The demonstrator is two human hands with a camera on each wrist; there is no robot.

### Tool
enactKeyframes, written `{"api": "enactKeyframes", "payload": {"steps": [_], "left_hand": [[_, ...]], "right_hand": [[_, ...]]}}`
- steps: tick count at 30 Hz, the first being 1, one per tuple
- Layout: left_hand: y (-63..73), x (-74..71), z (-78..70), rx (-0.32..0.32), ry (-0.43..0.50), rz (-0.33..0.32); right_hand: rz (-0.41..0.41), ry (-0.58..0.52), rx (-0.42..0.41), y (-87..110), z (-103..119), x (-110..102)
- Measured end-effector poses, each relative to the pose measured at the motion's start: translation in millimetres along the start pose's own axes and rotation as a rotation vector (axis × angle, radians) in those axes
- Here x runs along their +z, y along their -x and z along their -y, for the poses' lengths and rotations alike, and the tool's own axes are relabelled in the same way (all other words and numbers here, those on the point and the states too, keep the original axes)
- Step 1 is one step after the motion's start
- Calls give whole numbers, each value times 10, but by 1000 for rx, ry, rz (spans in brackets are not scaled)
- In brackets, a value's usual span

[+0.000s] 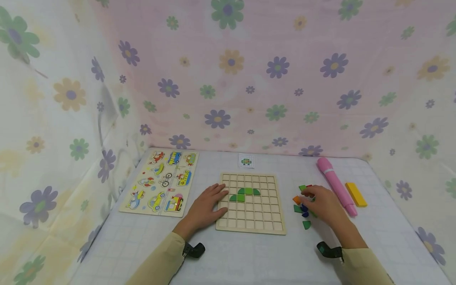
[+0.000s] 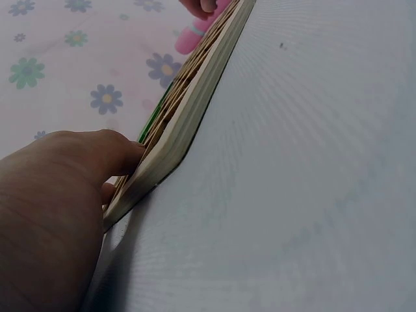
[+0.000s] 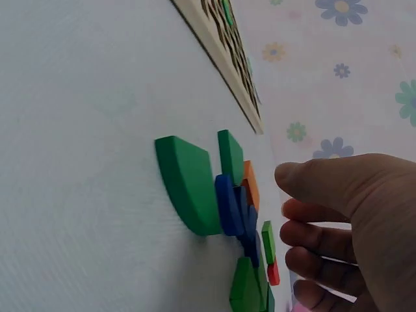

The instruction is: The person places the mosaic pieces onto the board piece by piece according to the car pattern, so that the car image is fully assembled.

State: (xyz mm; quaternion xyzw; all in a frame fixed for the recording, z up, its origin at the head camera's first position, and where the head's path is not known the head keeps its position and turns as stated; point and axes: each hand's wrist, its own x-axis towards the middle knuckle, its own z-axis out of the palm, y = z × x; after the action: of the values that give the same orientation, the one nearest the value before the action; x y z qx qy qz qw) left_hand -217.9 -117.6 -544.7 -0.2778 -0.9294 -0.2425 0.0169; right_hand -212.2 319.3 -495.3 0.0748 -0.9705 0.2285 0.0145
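Observation:
My left hand (image 1: 209,206) lies on the left edge of a wooden grid board (image 1: 256,219), fingers spread and thumb over the near part of its side. Four green pieces sit in the board's cells, including a square (image 1: 248,191) and a quarter-circle (image 1: 233,198). Over a small heap of coloured pieces right of the board hovers my right hand (image 1: 325,204), its fingers bent loosely with nothing visible between them. In the right wrist view, a green quarter-circle (image 3: 185,185), a blue piece (image 3: 227,205) and an orange piece (image 3: 251,185) lie beside the fingertips.
At the left is a wooden vehicle puzzle (image 1: 142,206). A small pattern card (image 1: 246,160) lies behind the board. To the right of my right hand are a pink tube-shaped object (image 1: 338,186) and a yellow block (image 1: 356,194). Flowered cloth (image 1: 249,95) hangs around the table.

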Motion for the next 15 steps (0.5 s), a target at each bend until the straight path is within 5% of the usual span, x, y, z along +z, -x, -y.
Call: {"api": "enactKeyframes", "payload": {"steps": [15], "left_hand": [[3,-25,-21,5,21,-4]], "right_hand": [[42,30,-50,-84,58,119]]}}
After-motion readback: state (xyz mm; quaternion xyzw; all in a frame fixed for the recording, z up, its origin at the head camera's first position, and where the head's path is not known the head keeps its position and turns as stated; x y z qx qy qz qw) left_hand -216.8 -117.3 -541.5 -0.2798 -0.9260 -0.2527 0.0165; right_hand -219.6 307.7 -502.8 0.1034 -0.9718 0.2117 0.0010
